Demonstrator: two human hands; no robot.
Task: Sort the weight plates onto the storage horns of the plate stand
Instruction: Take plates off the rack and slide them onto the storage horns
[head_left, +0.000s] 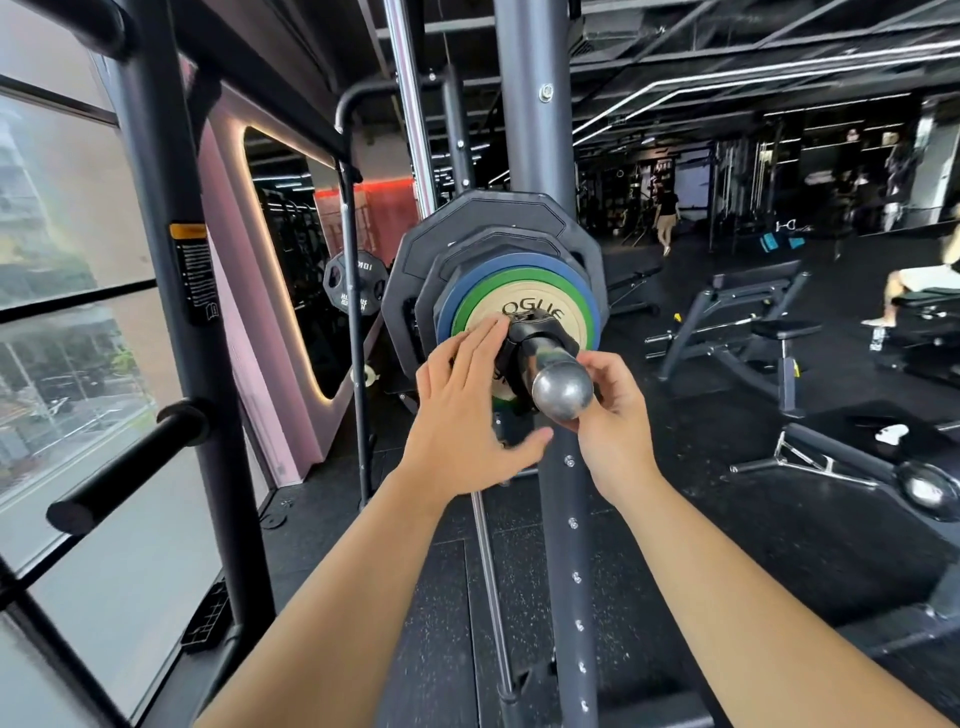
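Note:
A chrome bar sleeve (561, 387) points toward me, loaded with a tan plate (540, 306), a green plate (584, 306), a blue plate (470, 283) and two large black plates (498, 218) behind. A black collar (524, 343) sits on the sleeve against the tan plate. My left hand (467, 400) has straight fingers resting on the collar and the tan plate, thumb spread below. My right hand (613, 410) curls its fingers around the sleeve's end from the right and below.
A dark rack upright (171, 291) stands at left with two bare black storage horns (124, 467). Another upright (563, 545) runs down under the sleeve. A black plate (356, 283) hangs behind. Benches (748, 332) and people fill the right side.

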